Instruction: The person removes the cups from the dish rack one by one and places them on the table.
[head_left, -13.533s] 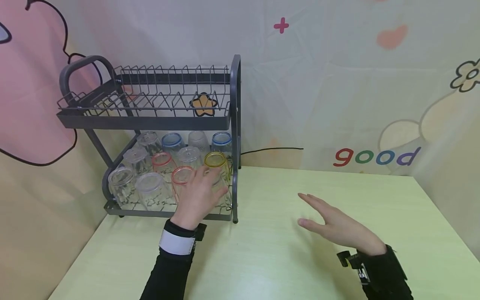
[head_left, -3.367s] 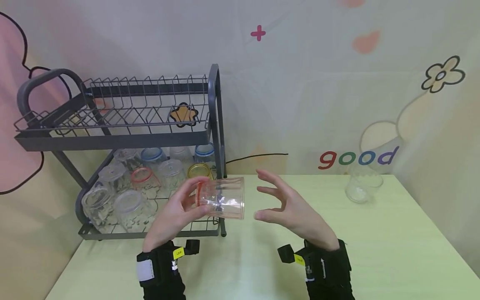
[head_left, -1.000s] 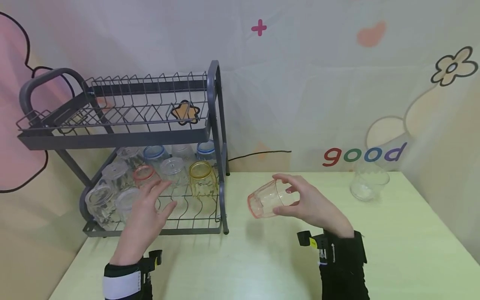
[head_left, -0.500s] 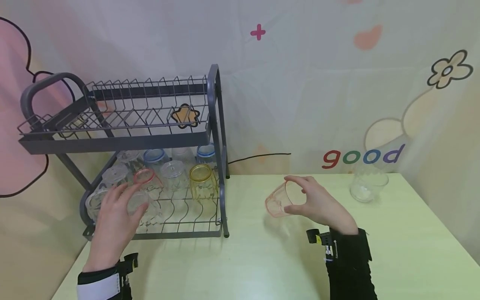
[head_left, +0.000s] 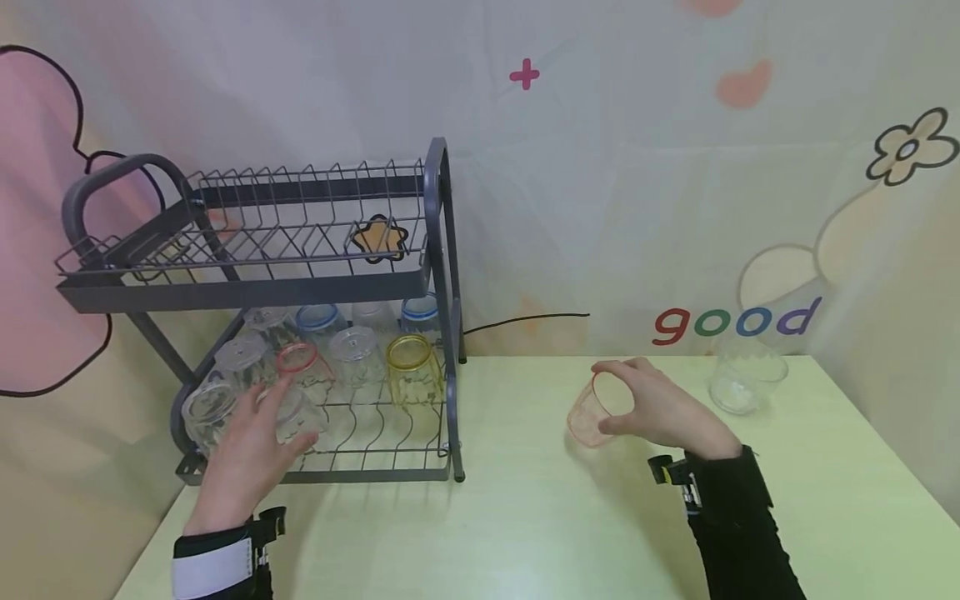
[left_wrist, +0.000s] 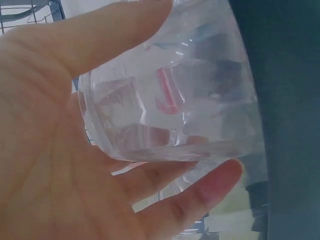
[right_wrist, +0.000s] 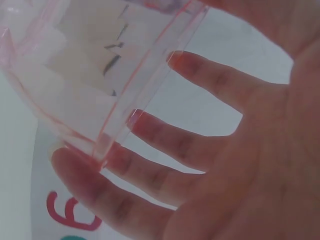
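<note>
My left hand (head_left: pixel 247 462) reaches into the lower shelf of the dish rack (head_left: pixel 247 293), around a clear drinking glass (head_left: pixel 303 423) at the front. In the left wrist view this clear glass (left_wrist: pixel 135 102) lies between the thumb and the extended fingers; whether they press on it is hard to tell. Over the table, my right hand (head_left: pixel 667 414) pinches a pink-tinted glass (head_left: pixel 583 418) near its rim. That glass is tilted, its mouth toward the palm and its base down to the left. The right wrist view shows the fingertips along the pink-tinted glass (right_wrist: pixel 85 60).
Several upside-down glasses stand on the lower shelf, among them a yellow glass (head_left: pixel 415 375), a red-rimmed glass (head_left: pixel 306 367) and a blue-rimmed glass (head_left: pixel 318 321). A clear glass (head_left: pixel 742 383) stands at the back right of the table (head_left: pixel 510 517). Bare wires show at the lower shelf's front right.
The pink-tinted glass left the rack in my left hand, passed to my right hand and moved right. My left hand then returned leftward to the front clear glass. Another clear glass appeared at the back right.
</note>
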